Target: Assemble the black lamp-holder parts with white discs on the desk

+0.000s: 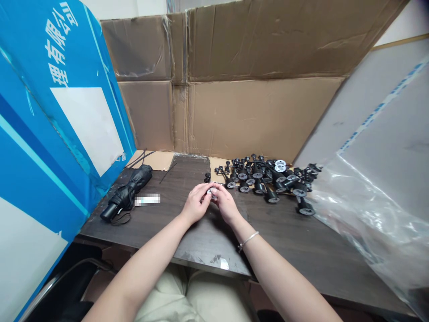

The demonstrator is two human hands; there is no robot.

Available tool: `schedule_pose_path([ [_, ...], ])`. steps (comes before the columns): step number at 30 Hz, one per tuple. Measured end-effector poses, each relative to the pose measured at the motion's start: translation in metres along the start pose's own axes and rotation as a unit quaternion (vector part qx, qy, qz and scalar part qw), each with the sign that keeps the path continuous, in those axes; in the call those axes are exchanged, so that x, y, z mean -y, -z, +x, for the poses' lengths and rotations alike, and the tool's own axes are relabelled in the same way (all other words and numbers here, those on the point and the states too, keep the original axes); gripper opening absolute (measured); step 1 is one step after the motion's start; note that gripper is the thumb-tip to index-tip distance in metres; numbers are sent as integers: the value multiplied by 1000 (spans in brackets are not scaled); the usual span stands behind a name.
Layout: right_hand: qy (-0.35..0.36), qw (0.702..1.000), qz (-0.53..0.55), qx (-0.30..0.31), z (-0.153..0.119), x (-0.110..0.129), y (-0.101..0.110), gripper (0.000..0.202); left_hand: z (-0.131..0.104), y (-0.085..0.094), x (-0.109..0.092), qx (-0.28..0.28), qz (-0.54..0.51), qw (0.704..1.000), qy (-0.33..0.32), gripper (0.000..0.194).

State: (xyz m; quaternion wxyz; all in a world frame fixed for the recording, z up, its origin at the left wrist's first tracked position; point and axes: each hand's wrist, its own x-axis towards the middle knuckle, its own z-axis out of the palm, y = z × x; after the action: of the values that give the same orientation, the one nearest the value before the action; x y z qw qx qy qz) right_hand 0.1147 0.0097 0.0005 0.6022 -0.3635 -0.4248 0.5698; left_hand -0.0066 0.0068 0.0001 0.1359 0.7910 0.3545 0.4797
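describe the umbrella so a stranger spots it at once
By the blue panel is a dark table. Near the panel lies a folded black umbrella with a strap loop, far thicker than the thin black sticks behind it.

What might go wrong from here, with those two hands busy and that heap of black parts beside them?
The small piece might slip, since the left hand and right hand seem to hold it by the fingers. The heaped black parts overlap, so moving one could drag others.
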Motion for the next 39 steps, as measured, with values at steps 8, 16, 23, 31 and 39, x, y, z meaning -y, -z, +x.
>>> schedule_pose_path([
  [8,3,1000,23,16,1,-3,-1,29,1,0,2,-13,-8,1000,17,34],
  [16,-36,995,65,68,-2,-3,-2,32,0,3,6,-25,-48,998,39,36],
  [23,-42,992,76,89,-3,0,-1,32,-1,4,6,-23,-63,996,52,35],
  [31,-39,993,74,88,-4,1,0,28,-2,5,3,-18,-66,996,54,34],
  [39,-41,992,73,90,-4,3,-3,29,-1,5,3,-23,-68,996,54,32],
])
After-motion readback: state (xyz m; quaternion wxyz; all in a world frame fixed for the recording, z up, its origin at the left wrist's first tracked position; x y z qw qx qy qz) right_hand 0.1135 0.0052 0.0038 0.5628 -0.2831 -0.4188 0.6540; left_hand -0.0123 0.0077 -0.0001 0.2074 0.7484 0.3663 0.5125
